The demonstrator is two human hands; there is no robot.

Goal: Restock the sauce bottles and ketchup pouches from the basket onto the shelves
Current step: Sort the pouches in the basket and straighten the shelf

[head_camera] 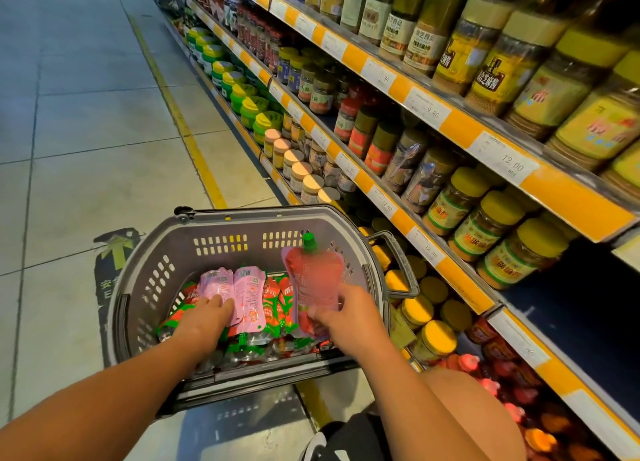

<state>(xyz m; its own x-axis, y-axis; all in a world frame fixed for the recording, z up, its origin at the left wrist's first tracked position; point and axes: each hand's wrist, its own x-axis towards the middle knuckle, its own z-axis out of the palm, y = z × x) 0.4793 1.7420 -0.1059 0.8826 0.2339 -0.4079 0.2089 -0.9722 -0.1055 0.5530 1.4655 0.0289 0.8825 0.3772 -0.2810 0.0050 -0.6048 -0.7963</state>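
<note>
**Basket stock: pouches in hand**

Basket (156, 252): grey, on the floor just left of the shelves (460, 128). Your right hand (349, 313) grips a red pouch (313, 280) upright above the basket's right side, green cap on top. Your left hand (207, 313) reaches into the basket, fingers on the pink pouches (239, 287); grasp cannot be told. Red-and-green pouches (277, 304) lie beneath.

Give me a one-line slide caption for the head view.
Right hand lifts a green-capped red pouch from the grey basket; left hand rests on pink pouches.
</note>
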